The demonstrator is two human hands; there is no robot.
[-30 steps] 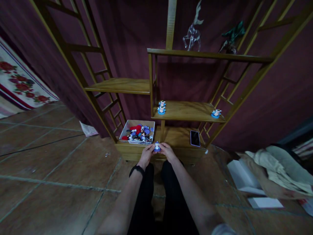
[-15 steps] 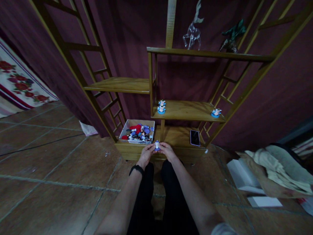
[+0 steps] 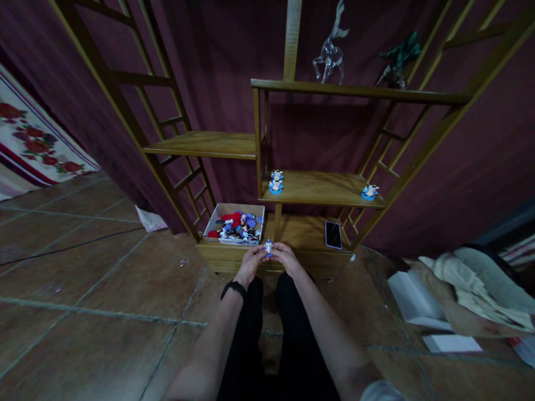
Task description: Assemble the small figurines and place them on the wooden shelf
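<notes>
Between my fingertips, just in front of the low shelf, is a small purple-and-white figurine (image 3: 268, 247), held upright. My left hand (image 3: 251, 263), with a dark band on its wrist, grips it from the left. My right hand (image 3: 286, 258) grips it from the other side. Behind my left hand stands an open cardboard box (image 3: 214, 240) holding several red, purple and dark figurines. On the shelf above, two blue-based figurines (image 3: 276, 182) stand at the left end and a similar figurine (image 3: 369, 192) at the right end.
A phone (image 3: 333, 234) lies on the low wooden shelf (image 3: 298, 236). A clear deer ornament (image 3: 330, 58) and a green ornament (image 3: 399, 58) stand on the top shelf (image 3: 359, 92). White boxes (image 3: 418, 301) and cloth (image 3: 472, 289) lie on the floor at right.
</notes>
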